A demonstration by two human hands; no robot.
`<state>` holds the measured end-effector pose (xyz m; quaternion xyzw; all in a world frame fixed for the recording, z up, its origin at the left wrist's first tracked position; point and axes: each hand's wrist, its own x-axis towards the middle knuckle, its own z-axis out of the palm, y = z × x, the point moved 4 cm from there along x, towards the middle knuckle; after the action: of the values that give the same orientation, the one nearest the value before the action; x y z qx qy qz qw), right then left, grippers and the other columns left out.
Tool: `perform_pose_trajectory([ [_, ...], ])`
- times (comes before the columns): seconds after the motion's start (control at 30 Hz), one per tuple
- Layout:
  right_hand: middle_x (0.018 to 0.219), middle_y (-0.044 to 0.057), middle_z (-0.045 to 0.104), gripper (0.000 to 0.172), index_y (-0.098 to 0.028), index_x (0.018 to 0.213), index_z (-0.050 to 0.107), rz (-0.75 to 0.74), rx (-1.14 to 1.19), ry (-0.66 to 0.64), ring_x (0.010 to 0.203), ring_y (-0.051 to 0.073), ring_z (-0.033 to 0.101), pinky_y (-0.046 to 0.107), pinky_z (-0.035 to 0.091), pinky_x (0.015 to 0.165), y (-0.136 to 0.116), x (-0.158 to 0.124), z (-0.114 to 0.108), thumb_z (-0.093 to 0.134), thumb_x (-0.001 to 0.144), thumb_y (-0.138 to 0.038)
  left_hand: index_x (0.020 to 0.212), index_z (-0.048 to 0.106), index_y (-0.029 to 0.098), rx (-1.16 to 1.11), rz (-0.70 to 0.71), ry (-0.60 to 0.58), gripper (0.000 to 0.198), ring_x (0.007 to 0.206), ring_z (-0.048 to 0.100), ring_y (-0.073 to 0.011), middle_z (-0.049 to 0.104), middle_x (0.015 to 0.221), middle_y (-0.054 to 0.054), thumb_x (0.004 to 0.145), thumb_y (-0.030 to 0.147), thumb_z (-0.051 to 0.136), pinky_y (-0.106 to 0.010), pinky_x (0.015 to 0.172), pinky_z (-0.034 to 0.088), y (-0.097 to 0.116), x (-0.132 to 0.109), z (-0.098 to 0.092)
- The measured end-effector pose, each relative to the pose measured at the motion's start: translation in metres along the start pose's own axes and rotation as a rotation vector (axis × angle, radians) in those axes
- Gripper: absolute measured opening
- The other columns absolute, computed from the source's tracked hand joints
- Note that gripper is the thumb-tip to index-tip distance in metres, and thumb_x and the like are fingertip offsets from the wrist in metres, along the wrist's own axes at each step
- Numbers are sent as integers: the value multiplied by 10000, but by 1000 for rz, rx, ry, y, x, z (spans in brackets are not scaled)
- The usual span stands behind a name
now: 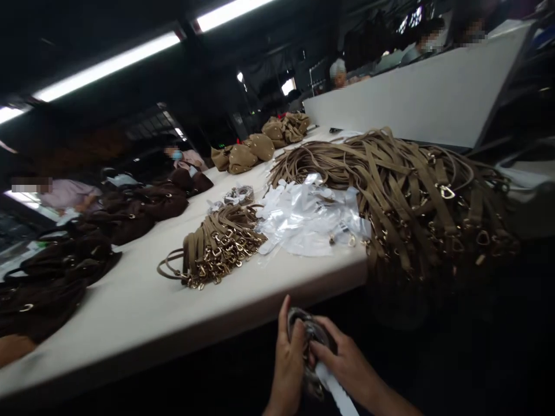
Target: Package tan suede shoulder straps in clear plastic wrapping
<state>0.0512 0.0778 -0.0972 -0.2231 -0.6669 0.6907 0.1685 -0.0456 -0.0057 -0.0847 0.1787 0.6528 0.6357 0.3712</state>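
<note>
Left hand (289, 353) and right hand (347, 357) sandwich a coil (319, 330) — plastic-wrapped, it seems.

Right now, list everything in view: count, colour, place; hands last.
Table: one, cream, centre
Strap bundle: one, brown, centre
Strap pile: one, brown, right
Plastic pieces: several, whitish, between these
Far coil: at least one, greyish, behind bundle
Fabric pieces: several, tan, far end
Bags: several, dark brown, left
Panel: one, white, upper right
Lights: several, white, overhead
People: several, some in pink, background
Unclear item: one, tan, left edge
Held coil: one, greyish, lower centre
Strip: one, white, bottom centre
Left hand: one, bare, coil's left side
Right hand: one, bare, coil's right side
</note>
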Motion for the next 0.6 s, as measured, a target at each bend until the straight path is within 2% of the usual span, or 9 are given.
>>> perform_pose_trajectory([
  [0.03,1067,63,707,459,-203,1290,561,-36,-27,11,978,240,663,341,508,909,-10,4,-2,583,881,-411,1527,204,268,-7,17,0,814,465,445,-83,523,635,49,873,592,566,-174,433,360,11,-1,0],
  [0.1,1272,88,617,637,-202,1411,452,-101,-99,42,1146,250,589,373,444,1027,-25,11,-6,659,828,-357,1480,345,243,-52,21,-11,720,467,421,-69,538,655,33,882,582,558,-165,431,355,27,1,-1],
  [0.17,1350,101,550,751,-204,1475,374,-164,-164,25,1223,253,530,393,398,1082,-34,18,-8,693,805,-321,1398,475,209,-119,-12,-23,651,468,405,-57,566,685,11,874,584,570,-160,431,351,34,2,-3],
  [0.2,1338,103,553,741,-203,1475,381,-190,-188,8,1219,250,529,395,398,1083,-38,21,-7,692,811,-312,1362,514,191,-149,-29,-29,632,465,397,-56,560,661,12,872,586,571,-159,432,350,36,2,-4],
  [0.3,1230,94,613,551,-193,1370,521,-245,-235,-7,1136,234,575,377,435,1045,-47,29,-6,663,848,-299,1291,551,153,-199,-24,-28,597,460,389,-70,492,549,37,878,584,561,-163,436,348,38,2,-7],
  [0.4,1201,83,637,436,-202,1291,586,-299,-252,-4,1108,226,596,360,461,1022,-56,34,-2,636,865,-277,1227,550,168,-233,43,17,523,550,475,-84,581,704,-2,872,550,597,-179,511,416,42,1,-12],
  [0.5,1244,80,638,419,-222,1281,602,-333,-284,-52,1152,229,598,347,467,1038,-56,33,4,603,864,-258,1158,517,194,-216,114,44,463,623,523,-94,605,829,-15,860,533,625,-196,581,450,38,0,-18],
  [0.6,1266,90,654,414,-220,1236,653,-341,-339,-89,1187,263,607,329,496,1026,-41,36,6,604,831,-287,1037,503,201,-61,201,66,511,513,455,-89,544,694,24,810,647,606,-200,485,382,21,5,-24],
])
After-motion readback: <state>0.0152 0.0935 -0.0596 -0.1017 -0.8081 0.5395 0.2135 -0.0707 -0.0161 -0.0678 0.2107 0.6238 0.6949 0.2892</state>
